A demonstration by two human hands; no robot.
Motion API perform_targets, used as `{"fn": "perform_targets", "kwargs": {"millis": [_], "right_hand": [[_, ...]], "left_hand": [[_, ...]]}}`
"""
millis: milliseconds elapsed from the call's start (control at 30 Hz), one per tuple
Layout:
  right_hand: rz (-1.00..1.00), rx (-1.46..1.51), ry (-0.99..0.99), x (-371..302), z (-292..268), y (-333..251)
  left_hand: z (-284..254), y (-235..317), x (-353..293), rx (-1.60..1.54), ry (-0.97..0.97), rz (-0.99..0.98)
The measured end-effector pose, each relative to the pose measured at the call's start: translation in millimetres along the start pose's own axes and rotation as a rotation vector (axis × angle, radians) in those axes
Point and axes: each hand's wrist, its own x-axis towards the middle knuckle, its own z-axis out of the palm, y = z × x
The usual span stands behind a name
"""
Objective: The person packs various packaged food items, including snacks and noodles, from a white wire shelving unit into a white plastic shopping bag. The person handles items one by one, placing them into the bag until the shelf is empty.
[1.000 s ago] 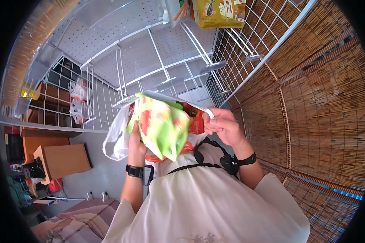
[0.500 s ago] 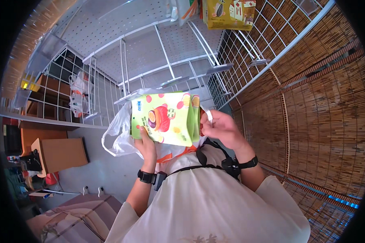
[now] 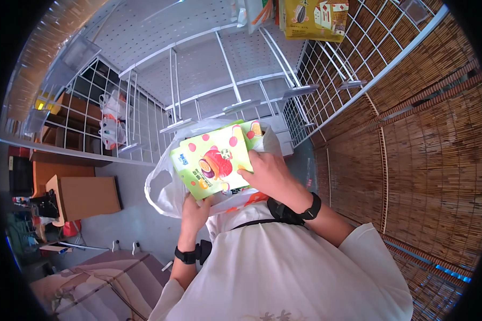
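A light green snack pouch (image 3: 211,163) printed with fruit lies tilted in front of me, over the mouth of a white plastic bag (image 3: 159,187). My right hand (image 3: 270,174) is closed on the pouch's right edge, thumb on its front face. At the lower left edge, my left hand (image 3: 196,213) is closed with its fingertips against the pouch; the rest of its fingers are hidden. Behind the front pouch shows a second green pouch (image 3: 256,130), partly covered. Other contents of the bag are mostly hidden, with a dark printed patch visible below the front pouch.
A white wire rack with long display hooks (image 3: 241,106) stands ahead. Yellow packets (image 3: 313,21) hang at its upper right. On the right is a bamboo blind (image 3: 423,171). Cardboard boxes (image 3: 88,200) and white bags (image 3: 112,120) are at the left.
My right hand has left the bag's handle and taken hold of the front pouch's right edge. That pouch has tilted and shifted away from the one behind. My left hand has moved lower.
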Motion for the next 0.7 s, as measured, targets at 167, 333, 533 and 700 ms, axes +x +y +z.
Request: {"fn": "perform_targets", "kwargs": {"millis": [167,333,533,700], "right_hand": [[-0.064,-0.037,-0.083,-3.2,12.8,-5.0],[-0.102,-0.093,-0.121,-3.1,16.8,-6.2],[-0.112,-0.082,-0.100,-4.2,17.4,-6.3],[-0.088,-0.094,-0.113,-6.4,18.6,-7.7]], "left_hand": [[-45.1,39.2,-30.1,0.182,0.316,0.005],[-74.6,-8.9,11.1,0.703,0.867,0.252],[-70.4,-78.5,44.2,-0.438,0.081,-0.480],[-96.5,-62.9,27.2,-1.205,-0.027,-0.218]]}}
